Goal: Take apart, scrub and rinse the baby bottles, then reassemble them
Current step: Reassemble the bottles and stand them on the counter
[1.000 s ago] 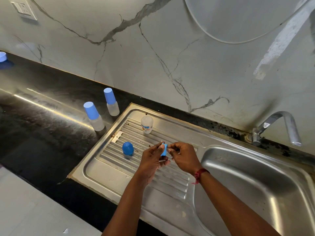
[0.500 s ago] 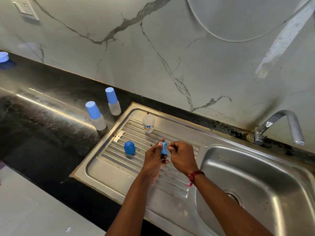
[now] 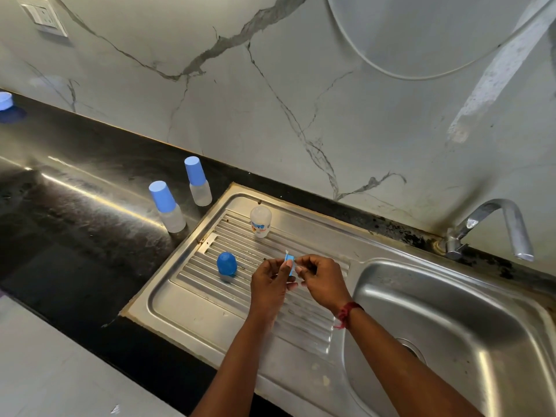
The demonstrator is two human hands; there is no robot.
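A white marble-patterned wall (image 3: 270,115) with grey veins fills the upper half of the frame, with a white switch plate (image 3: 45,16) in the upper left corner. Below it a glossy black stone countertop (image 3: 75,236) runs across the left side. Set into it, a stainless steel sink (image 3: 186,311) takes up the centre and lower right. Its ribbed drainboard is at centre and its deep basin (image 3: 466,326) is at right, under a curved chrome tap (image 3: 493,224).

Both bare forearms rise from the bottom edge to the middle of the frame, above the drainboard. The left hand (image 3: 269,284) and right hand (image 3: 322,278) meet there, fingertips of each pinching a small blue plastic bottle collar (image 3: 289,263) with a pale piece showing at its top.

Two clear baby bottles with tall light-blue caps (image 3: 168,207) (image 3: 198,182) stand upright on the countertop, just left of the sink's upper corner. An uncapped clear bottle body with a blue printed label (image 3: 260,221) stands at the top of the drainboard. A darker blue domed cap (image 3: 226,263) sits on the ribs, left of the hands.

A red thread band (image 3: 346,313) circles the right wrist. A small light-blue round object (image 3: 5,100) is cut off at the far left edge.
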